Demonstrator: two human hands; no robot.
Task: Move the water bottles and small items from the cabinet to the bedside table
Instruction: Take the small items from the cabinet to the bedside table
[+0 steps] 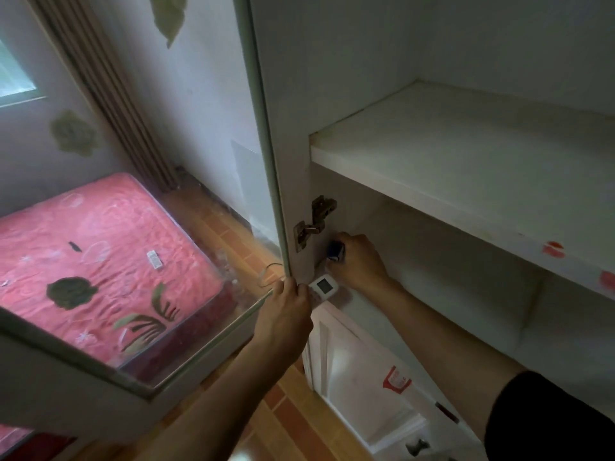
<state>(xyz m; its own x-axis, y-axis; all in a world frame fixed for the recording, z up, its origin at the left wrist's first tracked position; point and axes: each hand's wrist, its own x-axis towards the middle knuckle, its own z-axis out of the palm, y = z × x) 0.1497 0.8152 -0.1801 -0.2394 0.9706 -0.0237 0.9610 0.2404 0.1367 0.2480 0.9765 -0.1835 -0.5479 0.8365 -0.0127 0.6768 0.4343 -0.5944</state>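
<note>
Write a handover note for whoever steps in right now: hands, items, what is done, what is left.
Left hand: holds a white remote at the cabinet's front edge, beside the open glass door.
Right hand: inside the lower compartment, gripping a small blue item.
No water bottles in view; the upper shelf shows none.
Done: two small items picked up.
Left: carry both to the bedside table, which is out of view, then find the bottles.

Your left hand [283, 307] grips the remote [323, 287], just below the hinge [314, 221]. Your right hand [361, 261], right of the hinge, curls around a small blue item [336, 252].
</note>
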